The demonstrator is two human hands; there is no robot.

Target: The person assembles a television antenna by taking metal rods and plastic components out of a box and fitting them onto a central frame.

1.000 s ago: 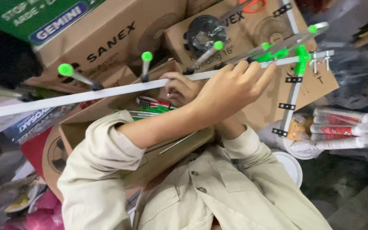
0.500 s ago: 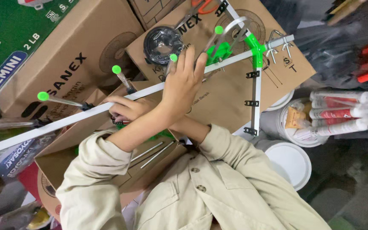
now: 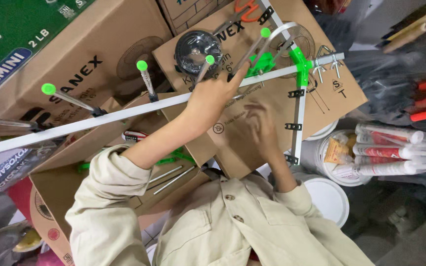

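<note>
Head view: left hand point(image 3: 212, 101) clenched on white antenna boom point(image 3: 124, 114), held level above cardboard boxes point(image 3: 75, 64). Right hand point(image 3: 260, 129) open, fingers spread, blurred, grasping nothing. Boom looks light, stiff; green-capped rods point(image 3: 146, 76) thin, bendable — grip boom near green bracket point(image 3: 299, 61).

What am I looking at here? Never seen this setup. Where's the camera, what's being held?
One picture, from a camera worn on a person's head, looking down at their own arms in beige sleeves. The left hand holds a long white metal bar with green-capped rods sticking out; it looks like an antenna with a green plastic bracket. The right hand, blurred, is open near the brown cardboard boxes beneath. White tubs and tubes lie to the right.
</note>
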